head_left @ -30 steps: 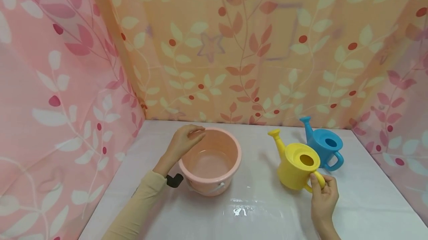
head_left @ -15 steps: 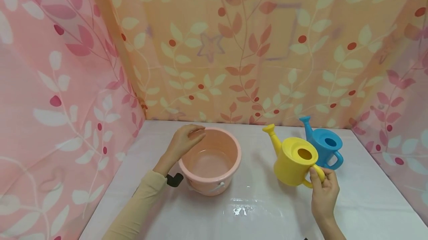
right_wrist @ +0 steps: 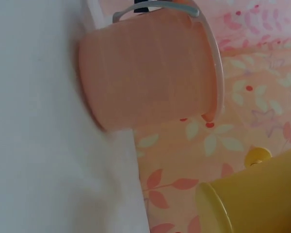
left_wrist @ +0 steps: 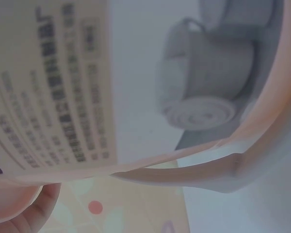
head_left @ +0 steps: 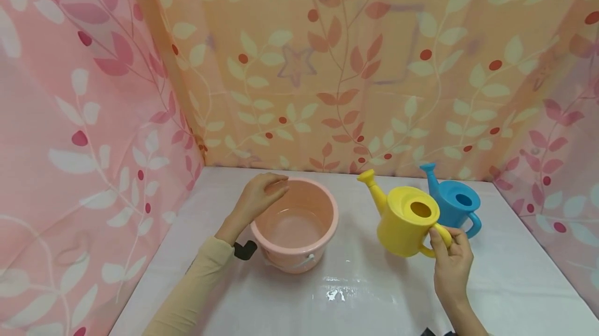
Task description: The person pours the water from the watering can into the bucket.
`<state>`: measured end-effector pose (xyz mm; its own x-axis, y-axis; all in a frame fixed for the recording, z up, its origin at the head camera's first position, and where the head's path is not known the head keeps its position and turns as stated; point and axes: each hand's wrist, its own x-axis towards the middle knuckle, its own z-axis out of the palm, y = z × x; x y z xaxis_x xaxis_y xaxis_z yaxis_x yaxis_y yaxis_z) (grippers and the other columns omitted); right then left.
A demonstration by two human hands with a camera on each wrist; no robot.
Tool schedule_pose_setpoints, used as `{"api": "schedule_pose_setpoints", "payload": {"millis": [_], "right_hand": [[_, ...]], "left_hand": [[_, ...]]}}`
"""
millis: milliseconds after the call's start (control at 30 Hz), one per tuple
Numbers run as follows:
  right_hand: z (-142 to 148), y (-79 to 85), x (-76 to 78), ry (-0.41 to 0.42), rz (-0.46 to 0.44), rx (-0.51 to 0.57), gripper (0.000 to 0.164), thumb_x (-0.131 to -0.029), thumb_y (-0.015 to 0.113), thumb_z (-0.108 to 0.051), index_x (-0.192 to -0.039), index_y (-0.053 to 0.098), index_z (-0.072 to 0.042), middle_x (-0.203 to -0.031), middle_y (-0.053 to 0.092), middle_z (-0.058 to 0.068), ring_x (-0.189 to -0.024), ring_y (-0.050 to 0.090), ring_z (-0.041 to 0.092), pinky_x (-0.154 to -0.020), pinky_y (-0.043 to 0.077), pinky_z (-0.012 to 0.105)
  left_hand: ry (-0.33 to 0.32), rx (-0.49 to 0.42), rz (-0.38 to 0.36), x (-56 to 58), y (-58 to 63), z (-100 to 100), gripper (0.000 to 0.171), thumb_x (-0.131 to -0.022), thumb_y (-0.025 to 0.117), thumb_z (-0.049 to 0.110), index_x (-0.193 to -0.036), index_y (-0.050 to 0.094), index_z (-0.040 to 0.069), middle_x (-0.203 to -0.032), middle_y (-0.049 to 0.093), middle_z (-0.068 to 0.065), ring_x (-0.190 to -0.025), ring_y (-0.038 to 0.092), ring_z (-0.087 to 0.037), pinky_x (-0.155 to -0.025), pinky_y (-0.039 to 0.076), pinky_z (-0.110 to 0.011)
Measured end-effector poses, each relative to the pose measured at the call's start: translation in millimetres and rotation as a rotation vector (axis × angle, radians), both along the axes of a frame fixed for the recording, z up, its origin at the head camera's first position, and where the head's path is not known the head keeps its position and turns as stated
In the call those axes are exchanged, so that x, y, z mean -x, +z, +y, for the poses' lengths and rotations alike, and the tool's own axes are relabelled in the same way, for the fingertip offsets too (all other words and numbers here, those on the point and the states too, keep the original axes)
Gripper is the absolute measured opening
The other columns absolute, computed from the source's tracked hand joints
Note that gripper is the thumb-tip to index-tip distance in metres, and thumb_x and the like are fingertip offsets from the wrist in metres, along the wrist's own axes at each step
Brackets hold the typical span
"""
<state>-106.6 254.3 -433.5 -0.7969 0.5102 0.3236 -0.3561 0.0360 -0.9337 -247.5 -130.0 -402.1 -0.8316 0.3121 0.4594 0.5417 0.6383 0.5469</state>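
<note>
The yellow watering can point(head_left: 404, 227) drifts left, nearer the pink bucket point(head_left: 292, 260), handle point(head_left: 442, 234) pinched in the right hand point(head_left: 453, 266); left hand point(head_left: 257, 196), fingers loosely extended, seems to rest on the rim point(head_left: 335, 221).

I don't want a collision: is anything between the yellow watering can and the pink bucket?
Nothing visible. Only tabletop shows between the yellow watering can, held in the right hand, and the pink bucket. The blue watering can, behind it, and the left hand, at the bucket's left side, are off that path.
</note>
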Motion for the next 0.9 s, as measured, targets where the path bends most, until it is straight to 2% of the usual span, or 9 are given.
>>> {"api": "schedule_pose_setpoints", "payload": {"millis": [600,800,900], "right_hand": [[-15,21.3,-2.0,0.076,-0.035,-0.116,0.015,-0.091,0.052,0.004,-0.105,0.051,0.001,-0.090,0.051,0.000,-0.082,0.046,0.018,-0.069,0.047,0.013],[-20,26.5,-4.9,0.095,-0.092,-0.158,0.014,-0.092,0.053,-0.003,-0.105,0.050,0.002,-0.087,0.049,0.002,-0.083,0.045,0.017,-0.069,0.047,0.014],[-21,28.4,-6.4,0.128,-0.081,-0.147,0.014,-0.092,0.054,-0.003,-0.104,0.050,0.003,-0.086,0.048,0.004,-0.082,0.045,0.017,-0.068,0.047,0.015]], "left_hand": [[0.017,0.031,-0.011,1.2,0.2,1,0.033,-0.084,0.067,0.036,-0.113,0.068,0.019,-0.114,0.065,0.002,-0.111,0.056,-0.018,-0.098,0.042,-0.039],[0.020,0.033,-0.023,1.3,0.3,1,0.033,-0.084,0.067,0.036,-0.113,0.068,0.020,-0.115,0.065,0.002,-0.113,0.055,-0.019,-0.098,0.041,-0.040],[0.016,0.031,-0.017,1.0,0.6,1,0.033,-0.084,0.068,0.036,-0.112,0.068,0.019,-0.114,0.065,0.001,-0.112,0.055,-0.020,-0.098,0.042,-0.041]]}}
